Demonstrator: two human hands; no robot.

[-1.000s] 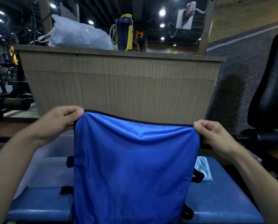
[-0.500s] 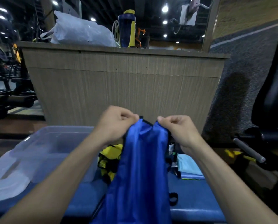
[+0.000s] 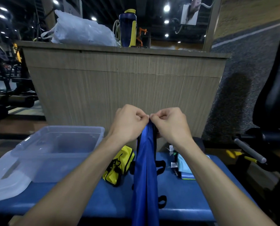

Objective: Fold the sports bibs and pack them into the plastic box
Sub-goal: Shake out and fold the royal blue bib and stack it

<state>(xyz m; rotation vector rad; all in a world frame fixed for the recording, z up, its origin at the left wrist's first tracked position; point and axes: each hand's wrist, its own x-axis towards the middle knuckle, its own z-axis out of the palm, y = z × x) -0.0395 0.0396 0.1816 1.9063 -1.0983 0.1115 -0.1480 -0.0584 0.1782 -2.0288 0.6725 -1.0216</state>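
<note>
While only the head view is supplied, it shows every item below.

Item: blue bib (image 3: 145, 168). Held up in the air over the bench (image 3: 90, 198), folded in half lengthwise so that it hangs as a narrow double strip; black straps stick out at its right edge.

Item: left hand (image 3: 127, 123). Pinching the top corner of the bib's left half, fingers curled shut on the cloth.

Item: right hand (image 3: 170, 123). Pinching the matching corner of the right half; the two hands touch at the fingertips.

Item: box (image 3: 57, 150). Clear plastic, open, on the bench to the left of the bib; it looks empty. Lid (image 3: 7, 180) lies just in front of it, at its left.

Item: yellow bib (image 3: 119, 165). Crumpled on the bench between box and blue bib, not yet folded.

Item: folded cloths (image 3: 184, 168). Pale blue stack on the bench, right of the blue bib.

Step in hand, as judged: first fold of the blue bib, corners being matched. Nothing packed so far.

Next move, as judged: one hand takes both corners, then the strip is lowered onto the bench or doubled top to bottom, edges kept aligned and straps tucked in, before it goes left into the box.
</note>
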